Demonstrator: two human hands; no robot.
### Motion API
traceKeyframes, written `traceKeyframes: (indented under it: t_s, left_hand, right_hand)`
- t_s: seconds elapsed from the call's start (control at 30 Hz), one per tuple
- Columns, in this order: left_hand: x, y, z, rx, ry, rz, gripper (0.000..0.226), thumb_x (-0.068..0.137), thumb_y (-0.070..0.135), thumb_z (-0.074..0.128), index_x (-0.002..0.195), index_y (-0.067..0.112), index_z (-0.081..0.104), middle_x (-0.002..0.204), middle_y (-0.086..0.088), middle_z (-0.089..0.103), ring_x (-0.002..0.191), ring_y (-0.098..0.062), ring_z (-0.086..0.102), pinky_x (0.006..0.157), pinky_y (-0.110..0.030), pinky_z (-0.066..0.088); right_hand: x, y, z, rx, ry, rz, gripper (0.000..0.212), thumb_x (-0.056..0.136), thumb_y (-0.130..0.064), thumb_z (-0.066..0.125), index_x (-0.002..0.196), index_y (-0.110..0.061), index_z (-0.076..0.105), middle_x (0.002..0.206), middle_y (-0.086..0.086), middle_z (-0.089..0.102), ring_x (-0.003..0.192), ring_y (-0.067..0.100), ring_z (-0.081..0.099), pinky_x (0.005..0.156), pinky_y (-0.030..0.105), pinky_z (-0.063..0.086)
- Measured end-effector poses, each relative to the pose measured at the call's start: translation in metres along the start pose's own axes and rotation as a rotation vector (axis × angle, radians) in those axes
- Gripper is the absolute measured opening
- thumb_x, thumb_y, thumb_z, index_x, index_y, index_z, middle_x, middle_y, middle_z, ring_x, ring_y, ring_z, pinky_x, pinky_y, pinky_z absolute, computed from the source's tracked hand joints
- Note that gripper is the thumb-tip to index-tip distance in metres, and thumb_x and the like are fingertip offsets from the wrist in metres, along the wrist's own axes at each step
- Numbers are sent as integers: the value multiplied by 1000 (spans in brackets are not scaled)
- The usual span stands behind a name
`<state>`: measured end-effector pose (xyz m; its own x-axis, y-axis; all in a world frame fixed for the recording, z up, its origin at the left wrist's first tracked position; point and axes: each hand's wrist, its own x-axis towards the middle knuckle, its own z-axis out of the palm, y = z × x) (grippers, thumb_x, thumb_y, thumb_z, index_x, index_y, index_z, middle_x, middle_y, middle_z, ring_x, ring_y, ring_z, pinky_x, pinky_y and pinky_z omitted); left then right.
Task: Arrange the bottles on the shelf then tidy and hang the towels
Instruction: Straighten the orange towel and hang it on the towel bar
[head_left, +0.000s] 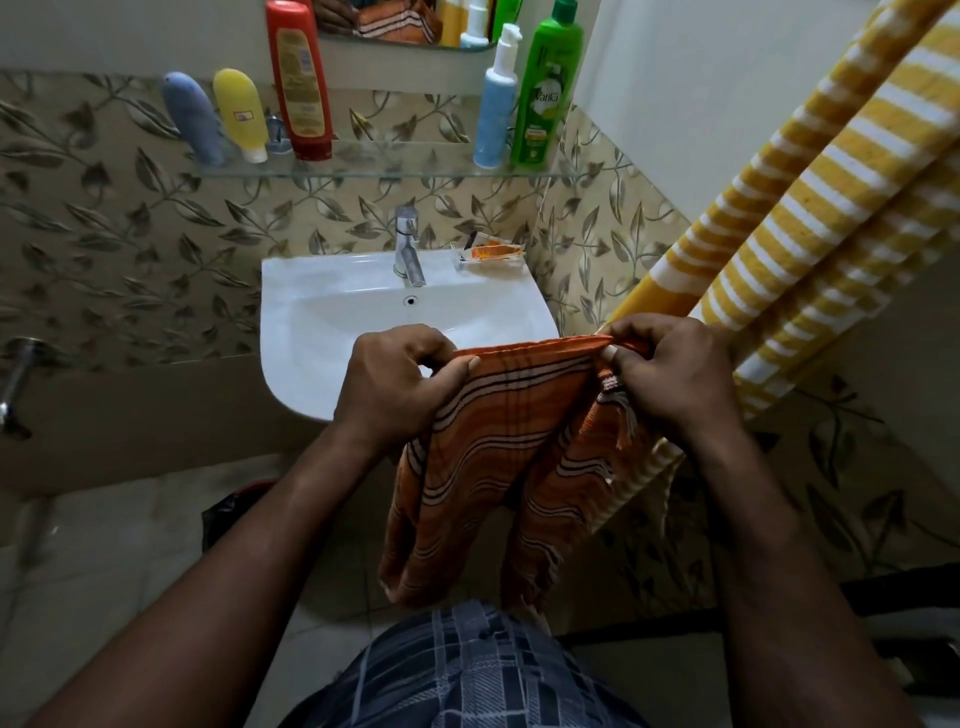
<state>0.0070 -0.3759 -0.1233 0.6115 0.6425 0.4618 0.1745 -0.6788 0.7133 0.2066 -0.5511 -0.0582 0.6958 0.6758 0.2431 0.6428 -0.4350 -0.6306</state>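
A glass shelf (363, 169) runs across the wall at 12 o'clock, above a white sink (322, 322). At its 10 o'clock end a blue bottle (192, 117) and a yellow bottle (241, 114) stand cap-down, side by side, leaning back on the leaf-patterned tiles. A taller red bottle (298, 78) stands just to their right. Well apart from these, at the 1 o'clock end, a white pump bottle (496, 104) stands close against a green bottle (545, 88).

Below the shelf, a tap (408, 244) rises from the sink's back rim, with an orange tube (493, 253) lying at its 3 o'clock.

In front of the sink, the person's left hand (395, 384) pinches the left end of an orange striped towel (498, 467) between thumb and curled fingers. The towel is at the centre of the view, its top edge pulled straight between both hands and the rest hanging in folds toward 6 o'clock. The right hand (670, 374) grips the right end of that edge, fingers curled around the cloth.

A yellow striped towel (805, 208) hangs slantwise from 2 o'clock, passing behind the right hand.
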Motion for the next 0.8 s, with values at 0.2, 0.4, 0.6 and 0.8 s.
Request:
traceKeyframes:
  t_s: [0.2,0.4,0.6,0.8]
  left_hand:
    - [-2,5,-5,12,52,21,22,92,28,78,75,13,74,72,6,73,66,-7,69,63,-34,56]
    - [-3,8,-4,96,51,85,29,94,29,72,72,11,65,65,1,67,57,-18,64,54,-40,53]
    - [-4,9,0,45,15,-27,16,92,25,80,107,19,76,81,8,77,73,-2,72,69,-19,57]
    - [-4,21,9,-18,39,-124,8,95,25,75,95,21,82,79,16,74,75,2,69,66,-8,49]
  right_hand:
    - [-2,-5,1,4,-18,3,13,91,-12,76,98,-21,82,90,-9,77,83,3,70,77,18,52]
    - [-6,-6,1,4,-10,6,13,90,-7,76,98,-16,82,78,-28,63,70,-17,59,64,-3,42]
    - [-5,-1,4,-17,-12,11,14,91,-8,77,101,-15,82,82,-12,69,73,-13,60,62,-4,42]
    - [-4,5,11,-24,0,34,17,92,-7,74,105,-14,82,92,-2,77,71,-14,57,59,-6,38]
